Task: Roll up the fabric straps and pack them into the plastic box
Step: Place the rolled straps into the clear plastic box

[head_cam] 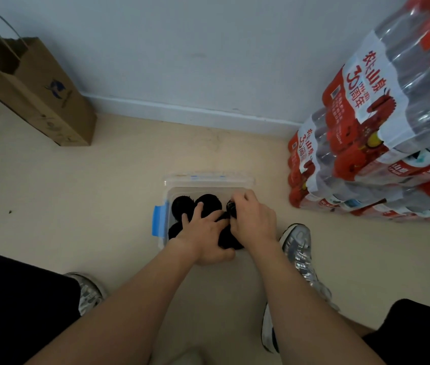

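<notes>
Your plastic box [168, 196] sits on the floor [98, 196], with black rolled straps [182, 205] packed inside it. Your left hand [203, 233] lies in the box, grip spread, fingers pressing flat on the rolls. Your right hand [253, 219], at the box's right side, curls its grip around one strap roll [231, 206].

In the box [167, 194] on the floor [77, 196], the left hand [203, 233] presses flat on black rolls [182, 205], and the right hand [253, 219] grips 1 roll [231, 207] beside it
</notes>
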`<state>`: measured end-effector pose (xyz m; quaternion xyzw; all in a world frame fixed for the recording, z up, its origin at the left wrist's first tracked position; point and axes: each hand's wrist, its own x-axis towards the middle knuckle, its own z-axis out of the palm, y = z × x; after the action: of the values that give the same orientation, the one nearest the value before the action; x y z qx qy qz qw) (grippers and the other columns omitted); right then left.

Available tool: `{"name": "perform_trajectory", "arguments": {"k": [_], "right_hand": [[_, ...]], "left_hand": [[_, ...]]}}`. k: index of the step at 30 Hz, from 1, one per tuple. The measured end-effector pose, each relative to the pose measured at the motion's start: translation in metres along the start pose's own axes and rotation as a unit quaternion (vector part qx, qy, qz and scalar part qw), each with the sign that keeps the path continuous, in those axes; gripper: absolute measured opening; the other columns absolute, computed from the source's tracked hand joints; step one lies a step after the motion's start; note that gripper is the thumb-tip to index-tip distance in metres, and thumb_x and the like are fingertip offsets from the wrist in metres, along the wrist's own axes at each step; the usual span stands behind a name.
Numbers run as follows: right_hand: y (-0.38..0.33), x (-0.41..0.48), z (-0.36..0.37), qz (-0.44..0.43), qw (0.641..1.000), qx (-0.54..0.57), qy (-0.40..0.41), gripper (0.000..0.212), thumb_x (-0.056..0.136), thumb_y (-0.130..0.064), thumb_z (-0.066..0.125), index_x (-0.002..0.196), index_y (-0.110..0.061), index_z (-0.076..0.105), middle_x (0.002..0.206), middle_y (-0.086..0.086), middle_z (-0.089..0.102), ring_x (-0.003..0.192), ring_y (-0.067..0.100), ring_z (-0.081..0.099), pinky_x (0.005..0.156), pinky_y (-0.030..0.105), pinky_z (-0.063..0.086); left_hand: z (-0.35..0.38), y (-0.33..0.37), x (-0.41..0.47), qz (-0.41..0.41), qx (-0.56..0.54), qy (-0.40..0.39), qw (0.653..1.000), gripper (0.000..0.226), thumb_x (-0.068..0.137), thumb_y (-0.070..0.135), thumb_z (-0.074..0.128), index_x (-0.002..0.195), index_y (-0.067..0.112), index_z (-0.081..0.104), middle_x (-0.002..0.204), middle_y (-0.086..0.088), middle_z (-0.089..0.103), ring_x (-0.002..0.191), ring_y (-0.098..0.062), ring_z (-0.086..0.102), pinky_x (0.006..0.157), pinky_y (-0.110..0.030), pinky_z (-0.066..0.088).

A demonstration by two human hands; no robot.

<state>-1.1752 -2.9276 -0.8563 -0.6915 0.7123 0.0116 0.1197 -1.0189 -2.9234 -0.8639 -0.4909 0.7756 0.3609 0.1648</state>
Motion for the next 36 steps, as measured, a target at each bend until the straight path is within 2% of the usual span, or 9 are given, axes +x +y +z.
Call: {"name": "perform_trajectory", "arguments": {"k": [4, 8, 11, 13, 20, 26, 29, 32, 36], "right_hand": [[-0.003, 0.012, 0.004, 0.019, 0.998, -0.044, -0.037, 0.024, 0.099, -0.025, 0.070, 0.122, -0.023, 0.063, 0.127, 0.004, 0.061, 0.105, 0.031, 0.072, 0.072, 0.035, 0.039], [-0.003, 0.003, 0.010, -0.024, 0.999, -0.047, -0.003, 0.028, 0.104, -0.028, 0.064, 0.128, -0.015, 0.059, 0.130, 0.007, 0.057, 0.094, 0.032, 0.073, 0.068, 0.038, 0.047], [0.011, -0.018, 0.017, -0.078, 0.994, -0.018, 0.070, 0.024, 0.083, -0.008, 0.083, 0.105, -0.009, 0.072, 0.106, 0.011, 0.065, 0.069, 0.033, 0.068, 0.055, 0.039, 0.050], [0.013, -0.027, 0.024, -0.107, 0.987, -0.061, 0.102, 0.022, 0.073, -0.003, 0.087, 0.090, -0.011, 0.076, 0.089, 0.008, 0.069, 0.076, 0.031, 0.068, 0.065, 0.040, 0.055], [0.010, -0.020, 0.027, -0.081, 0.992, -0.092, -0.022, 0.032, 0.101, -0.015, 0.046, 0.128, -0.020, 0.061, 0.133, 0.000, 0.059, 0.127, 0.025, 0.052, 0.102, 0.041, 0.035], [-0.016, 0.002, -0.008, -0.015, 0.997, -0.062, -0.048, 0.010, 0.095, -0.028, 0.056, 0.093, -0.023, 0.064, 0.107, 0.003, 0.071, 0.106, 0.028, 0.065, 0.092, 0.043, 0.036], [-0.028, 0.008, -0.011, -0.005, 0.999, -0.037, 0.028, 0.025, 0.093, -0.023, 0.057, 0.117, -0.016, 0.060, 0.118, 0.008, 0.060, 0.108, 0.031, 0.060, 0.088, 0.041, 0.040], [-0.028, 0.013, -0.012, -0.050, 0.997, -0.043, 0.043, 0.052, 0.097, -0.020, 0.054, 0.149, -0.018, 0.048, 0.146, 0.007, 0.047, 0.128, 0.030, 0.049, 0.100, 0.041, 0.038], [-0.023, 0.022, -0.017, -0.034, 0.997, -0.072, 0.021, 0.061, 0.100, -0.022, 0.056, 0.158, -0.027, 0.041, 0.145, 0.007, 0.047, 0.131, 0.032, 0.046, 0.106, 0.045, 0.036]], "left_hand": [[-0.001, -0.003, -0.002, 0.015, 0.016, -0.021, 1.000, 0.095, 0.085, 0.069, 0.067, 0.167, 0.038, 0.029, 0.174, 0.010, 0.019, 0.162, -0.047, -0.011, 0.124, -0.079, 0.006], [-0.004, -0.010, -0.003, 0.029, 0.027, -0.046, 0.998, 0.100, 0.086, 0.066, 0.071, 0.170, 0.040, 0.022, 0.177, 0.014, 0.009, 0.162, -0.046, -0.015, 0.125, -0.077, 0.002], [-0.006, -0.015, -0.002, 0.036, 0.032, -0.055, 0.997, 0.100, 0.090, 0.063, 0.069, 0.171, 0.039, 0.017, 0.179, 0.014, 0.004, 0.162, -0.046, -0.016, 0.125, -0.075, 0.002], [-0.005, -0.017, -0.002, 0.036, 0.035, -0.052, 0.997, 0.101, 0.091, 0.062, 0.069, 0.172, 0.037, 0.014, 0.180, 0.014, 0.002, 0.162, -0.045, -0.017, 0.125, -0.075, 0.001], [-0.001, -0.022, -0.003, 0.035, 0.012, -0.031, 0.999, 0.100, 0.090, 0.063, 0.075, 0.171, 0.035, 0.022, 0.179, 0.015, 0.008, 0.164, -0.039, -0.018, 0.126, -0.073, 0.004], [0.000, -0.023, -0.008, 0.061, -0.037, 0.011, 0.997, 0.097, 0.084, 0.056, 0.084, 0.166, 0.037, 0.034, 0.176, 0.015, 0.022, 0.166, -0.034, -0.004, 0.128, -0.075, 0.005], [0.002, -0.025, -0.014, 0.084, -0.033, 0.063, 0.994, 0.093, 0.082, 0.055, 0.087, 0.161, 0.028, 0.045, 0.170, 0.012, 0.036, 0.163, -0.029, 0.025, 0.133, -0.059, 0.014], [0.006, -0.028, -0.027, 0.067, -0.019, 0.094, 0.993, 0.088, 0.082, 0.057, 0.086, 0.156, 0.022, 0.053, 0.167, 0.003, 0.042, 0.160, -0.026, 0.030, 0.132, -0.043, 0.025], [0.002, -0.042, -0.048, 0.027, -0.018, 0.157, 0.987, 0.076, 0.081, 0.063, 0.083, 0.143, 0.023, 0.062, 0.141, 0.003, 0.061, 0.128, -0.020, 0.053, 0.106, -0.035, 0.048]]}}
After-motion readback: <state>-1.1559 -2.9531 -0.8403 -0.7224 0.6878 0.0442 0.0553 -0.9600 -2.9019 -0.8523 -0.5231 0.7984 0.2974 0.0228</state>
